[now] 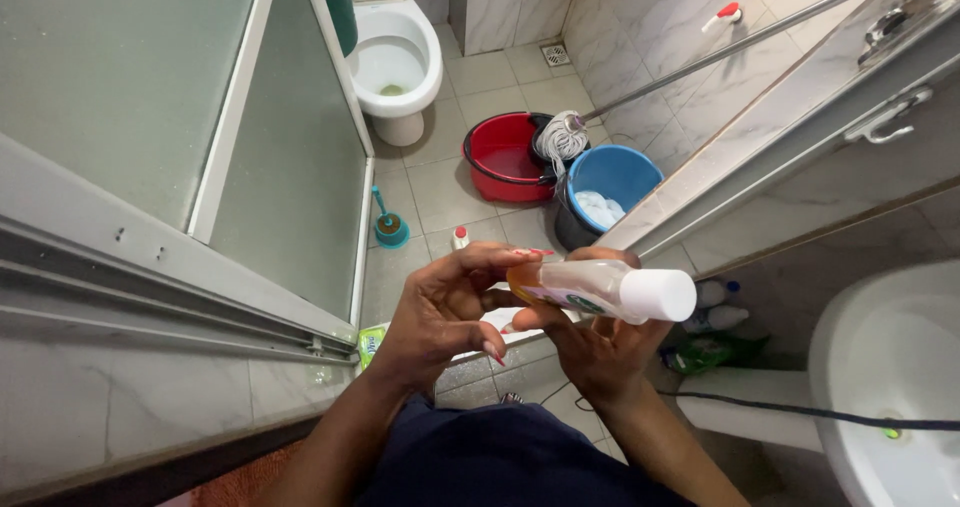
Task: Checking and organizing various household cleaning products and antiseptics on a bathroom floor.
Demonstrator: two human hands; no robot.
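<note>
Both hands met at chest height: our right hand (pixel 600 342) gripped the orange bottle (pixel 590 289) w/ white cap (pixel 660 295) sideways, left hand (pixel 450 312) fingers curled on its base, so we judged a firm, level hold best.

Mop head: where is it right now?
In the head view, the mop head sits upper centre, resting over the rims where the red basin meets the blue bucket, right of the toilet.

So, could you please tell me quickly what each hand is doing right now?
Left hand: fingers touching the bottle, grip unclear.
Right hand: closed around the bottle.
</note>
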